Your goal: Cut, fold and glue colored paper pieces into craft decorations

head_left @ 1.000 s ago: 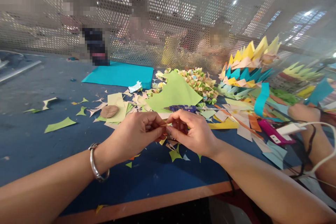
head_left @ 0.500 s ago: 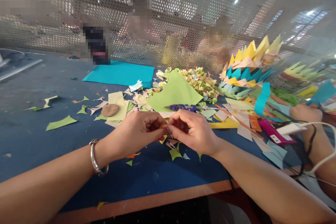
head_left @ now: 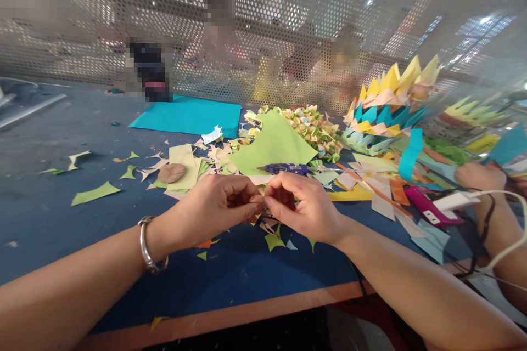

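Observation:
My left hand (head_left: 220, 204) and my right hand (head_left: 307, 205) meet over the near middle of the table, thumbs and fingertips pinched together. Whatever sits between the fingertips is too small and covered to make out. Just beyond them lies a pen-like tool (head_left: 286, 169) with a dark blue-purple handle and a thin shaft. A green paper sheet (head_left: 274, 145) with scalloped cut edges is behind it. To the left, a brown round piece (head_left: 172, 173) rests on pale yellow paper (head_left: 185, 162). Green paper scraps (head_left: 274, 239) lie below my hands.
Behind the green sheet is a heap of small folded paper pieces (head_left: 323, 129). A blue sheet (head_left: 189, 114) lies at the back left, before a perforated metal screen (head_left: 247, 77). Layered paper spikes (head_left: 391, 115), a magenta power strip (head_left: 430, 208) and another person's hand (head_left: 480, 176) are at right.
My fingertips have shifted very slightly against each other, still pinched at the same spot. The other person's hand and the objects on the table look unchanged.

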The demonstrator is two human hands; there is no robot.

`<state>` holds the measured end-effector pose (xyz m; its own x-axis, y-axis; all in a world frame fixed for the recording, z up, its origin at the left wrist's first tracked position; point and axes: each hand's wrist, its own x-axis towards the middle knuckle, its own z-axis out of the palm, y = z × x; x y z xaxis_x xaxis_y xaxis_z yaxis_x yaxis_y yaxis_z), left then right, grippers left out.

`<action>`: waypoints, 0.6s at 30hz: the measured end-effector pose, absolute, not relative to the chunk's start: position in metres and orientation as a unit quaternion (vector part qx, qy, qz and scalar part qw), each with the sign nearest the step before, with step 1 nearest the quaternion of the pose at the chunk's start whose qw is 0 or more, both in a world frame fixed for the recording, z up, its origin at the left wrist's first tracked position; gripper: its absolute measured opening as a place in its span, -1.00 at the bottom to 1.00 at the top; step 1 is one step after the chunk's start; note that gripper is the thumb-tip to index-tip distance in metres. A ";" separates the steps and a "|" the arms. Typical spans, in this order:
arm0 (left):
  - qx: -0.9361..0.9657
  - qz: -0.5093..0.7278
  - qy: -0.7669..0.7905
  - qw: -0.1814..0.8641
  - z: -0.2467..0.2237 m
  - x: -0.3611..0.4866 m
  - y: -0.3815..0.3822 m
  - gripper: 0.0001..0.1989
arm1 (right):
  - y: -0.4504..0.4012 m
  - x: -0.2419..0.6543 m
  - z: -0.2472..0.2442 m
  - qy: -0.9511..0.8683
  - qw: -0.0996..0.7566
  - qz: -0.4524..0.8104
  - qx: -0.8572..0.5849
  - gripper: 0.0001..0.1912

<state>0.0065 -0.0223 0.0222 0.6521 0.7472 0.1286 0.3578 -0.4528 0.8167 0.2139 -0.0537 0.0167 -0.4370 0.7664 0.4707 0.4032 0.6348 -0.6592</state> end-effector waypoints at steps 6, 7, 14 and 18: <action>0.812 0.242 0.346 0.404 0.023 0.008 -0.022 -0.82 | -0.053 0.214 0.017 -0.824 0.385 0.220 -0.352 -0.95; 0.809 0.243 0.346 0.409 0.023 0.008 -0.022 -0.81 | -0.053 0.214 0.017 -0.825 0.385 0.219 -0.352 -0.95; 0.804 0.238 0.349 0.419 0.025 0.008 -0.023 -0.80 | -0.053 0.214 0.015 -0.824 0.381 0.222 -0.357 -0.97; 0.810 0.227 0.343 0.418 0.027 0.007 -0.024 -0.78 | -0.053 0.214 0.013 -0.822 0.376 0.230 -0.361 -0.98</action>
